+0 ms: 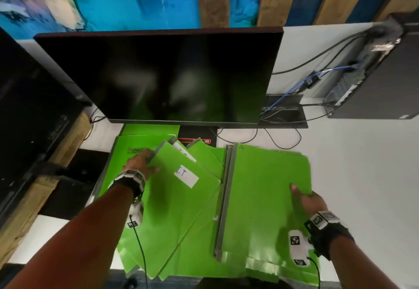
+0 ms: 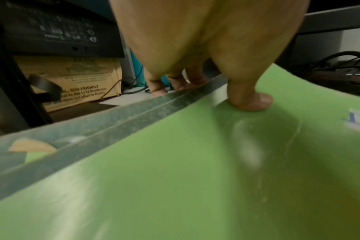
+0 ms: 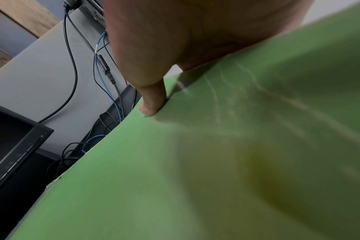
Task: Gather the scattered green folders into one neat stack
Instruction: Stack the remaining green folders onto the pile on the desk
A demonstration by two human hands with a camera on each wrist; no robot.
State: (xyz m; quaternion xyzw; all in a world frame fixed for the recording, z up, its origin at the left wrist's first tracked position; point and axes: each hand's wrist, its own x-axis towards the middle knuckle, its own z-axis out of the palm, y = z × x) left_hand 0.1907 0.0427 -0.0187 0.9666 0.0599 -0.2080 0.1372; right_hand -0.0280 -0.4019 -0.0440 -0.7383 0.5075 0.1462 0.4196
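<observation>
In front of you is the white desk, and standing across its far half is the big dark monitor, screen off. To your right stands a black computer tower with black and blue cables trailing over the desk toward the monitor's base. On your left sits a cardboard box under a second dark screen.

Now the green folders, spread over the near half of the desk just before the monitor. On your right there's a partly squared pile with grey spines along its left edge, its near end hanging over the desk's front. On your left lies a loose fan of folders, overlapping at angles, and on top of it is the folder with the white label marked in blue. More folders lie flat behind it, up against the monitor foot.

Your left hand pinches that labelled folder at its far grey spine: thumb pressed down on the green cover, the other fingers curled together over the spine and under it. Your right hand grips the right edge of the squared pile; the thumb lies flat on the top cover, and the remaining fingers are tucked beneath, so I cannot tell how they sit
</observation>
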